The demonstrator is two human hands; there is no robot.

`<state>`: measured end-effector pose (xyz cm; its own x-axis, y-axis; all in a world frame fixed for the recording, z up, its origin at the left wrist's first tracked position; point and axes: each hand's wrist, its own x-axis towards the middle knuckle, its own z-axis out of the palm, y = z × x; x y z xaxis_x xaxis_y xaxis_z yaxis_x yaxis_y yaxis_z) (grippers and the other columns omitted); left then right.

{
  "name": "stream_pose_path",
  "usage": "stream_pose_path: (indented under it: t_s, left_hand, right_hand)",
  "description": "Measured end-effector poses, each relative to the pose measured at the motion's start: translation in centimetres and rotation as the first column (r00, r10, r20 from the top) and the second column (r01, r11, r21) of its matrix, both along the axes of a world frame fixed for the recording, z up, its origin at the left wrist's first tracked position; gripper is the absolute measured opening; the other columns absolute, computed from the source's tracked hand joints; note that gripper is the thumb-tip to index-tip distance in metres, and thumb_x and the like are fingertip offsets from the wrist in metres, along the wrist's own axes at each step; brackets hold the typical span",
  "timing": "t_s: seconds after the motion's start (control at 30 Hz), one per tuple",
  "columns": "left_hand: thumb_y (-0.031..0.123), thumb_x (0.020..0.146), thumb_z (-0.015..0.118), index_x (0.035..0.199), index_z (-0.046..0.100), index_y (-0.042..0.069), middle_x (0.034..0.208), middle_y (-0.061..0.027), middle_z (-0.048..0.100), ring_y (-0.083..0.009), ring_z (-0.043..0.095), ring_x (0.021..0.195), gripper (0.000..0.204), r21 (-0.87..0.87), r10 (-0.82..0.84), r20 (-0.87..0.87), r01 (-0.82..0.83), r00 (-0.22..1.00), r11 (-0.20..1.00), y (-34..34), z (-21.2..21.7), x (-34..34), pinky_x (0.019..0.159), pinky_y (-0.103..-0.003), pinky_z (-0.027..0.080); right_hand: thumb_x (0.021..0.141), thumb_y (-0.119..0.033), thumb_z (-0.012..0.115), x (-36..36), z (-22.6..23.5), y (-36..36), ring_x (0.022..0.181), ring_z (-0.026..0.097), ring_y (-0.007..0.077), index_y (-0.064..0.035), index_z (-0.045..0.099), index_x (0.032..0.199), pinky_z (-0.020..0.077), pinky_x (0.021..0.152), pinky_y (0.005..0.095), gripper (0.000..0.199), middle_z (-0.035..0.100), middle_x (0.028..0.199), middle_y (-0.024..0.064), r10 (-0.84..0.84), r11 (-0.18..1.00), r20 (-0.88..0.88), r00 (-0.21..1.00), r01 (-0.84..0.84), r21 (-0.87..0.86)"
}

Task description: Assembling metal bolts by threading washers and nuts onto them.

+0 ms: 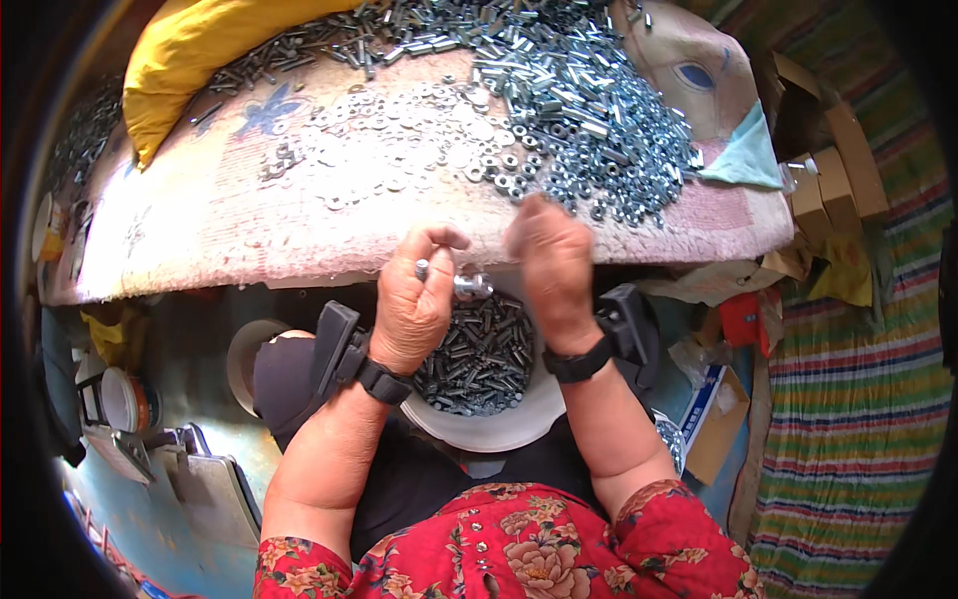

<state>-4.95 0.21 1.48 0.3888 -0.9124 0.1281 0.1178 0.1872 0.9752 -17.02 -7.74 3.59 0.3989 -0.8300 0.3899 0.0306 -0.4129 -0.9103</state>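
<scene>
My left hand (pixel 414 299) is closed around a silver metal bolt (pixel 474 287) with a nut or washer on it. A second metal stud (pixel 421 268) pokes up between the fingers of that hand. My right hand (pixel 552 265), a little blurred, is at the table's near edge. Its fingers are curled together, and whatever they may hold is hidden. Below both hands, a white bucket (pixel 479 434) between my knees contains many metal bolts (pixel 484 359). On the table beyond lie loose washers (pixel 389 140), nuts (pixel 514 165) and a big heap of metal sleeves (pixel 579 90).
A worn patterned cloth (pixel 200 240) covers the table. Yellow fabric (pixel 190 65) lies at the far left, a light blue cloth (pixel 748 150) at the right. Cardboard boxes (pixel 833 185) stand beside a striped sheet (pixel 858 399). Another pale bucket (pixel 244 349) sits by my left knee.
</scene>
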Motion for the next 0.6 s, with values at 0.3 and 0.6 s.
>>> stream_pose_path:
  t_s: [0.3, 0.6]
  left_hand:
    - [0.019, 0.092, 0.042, 0.101, 0.047, 0.008, 0.063, 0.0016, 0.048, -0.0037, 0.037, 0.044, 0.015, 0.142, 0.074, -0.549, 0.005, 0.833, 0.990, -1.2, 0.4, 1.9, 0.036, -0.018, 0.026]
    - [0.015, 0.091, 0.043, 0.097, 0.052, 0.006, 0.066, 0.0024, 0.050, -0.0018, 0.040, 0.046, 0.014, 0.100, -0.083, -0.428, 0.138, 0.900, 0.985, 0.1, -0.5, 1.4, 0.039, -0.017, 0.029]
  right_hand:
    - [0.087, -0.049, 0.044, 3.4, 0.0, 11.0, 0.117, 0.043, 0.0383, -0.0014, 0.044, 0.123, 0.0234, 0.104, 0.0460, 0.060, 0.045, 0.125, 0.0224, 0.673, 0.729, 0.113, 0.731, -0.631, -0.265]
    - [0.074, 0.003, 0.062, 0.2, 3.3, 2.2, 0.066, 0.056, 0.0302, -0.0034, 0.056, 0.108, 0.0446, 0.058, 0.0351, 0.035, 0.056, 0.080, 0.0137, 0.136, 0.788, -0.436, 0.890, -0.364, -0.497]
